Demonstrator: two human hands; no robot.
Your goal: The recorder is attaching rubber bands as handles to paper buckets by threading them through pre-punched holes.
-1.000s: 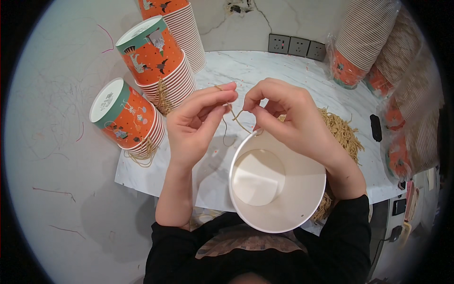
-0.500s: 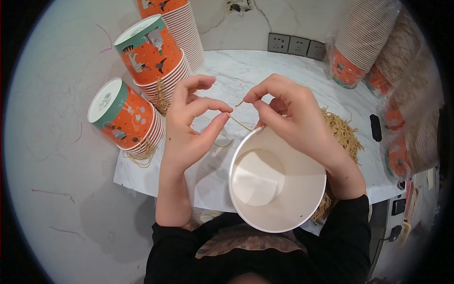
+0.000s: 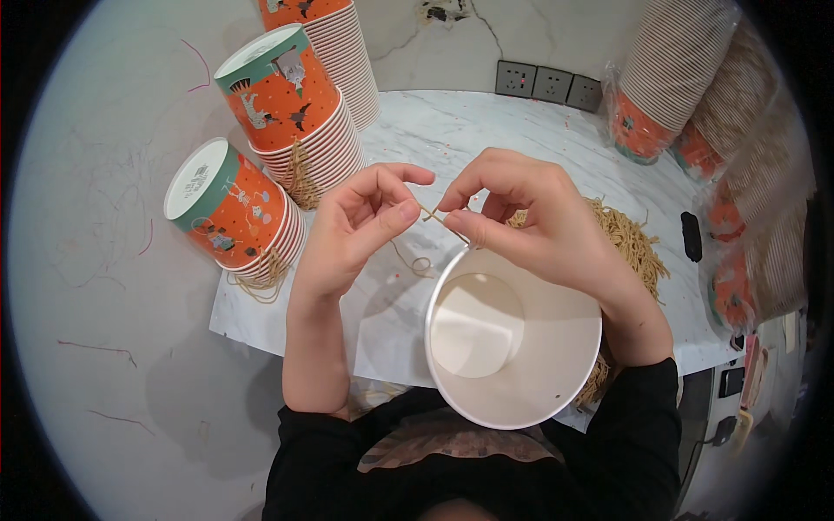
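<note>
My left hand (image 3: 360,221) pinches a thin tan cord (image 3: 432,214) between thumb and forefinger. Across from it, my right hand (image 3: 534,217) grips the same cord with thumb and forefinger, close above the rim of a large white paper bucket (image 3: 569,365). Two bits of cord appear to cross between the fingertips; whether they are knotted is too small to tell. Below my left hand, a loose end curls over the table. The bucket is tilted with its mouth toward me, and only its bare white inside shows. Its far rim is partly behind my right hand.
Stacked orange-and-green paper buckets (image 3: 230,204) with cords on them stand at the left. A heap of tan cords (image 3: 630,243) lies beyond my right wrist on the marbled table (image 3: 452,122). Bagged bucket stacks (image 3: 669,78) and a small black object (image 3: 691,236) are at the right.
My hands have come closer together. My left fingers have lowered and curled in, and the cord ends now cross between the fingertips. The bucket has barely shifted.
</note>
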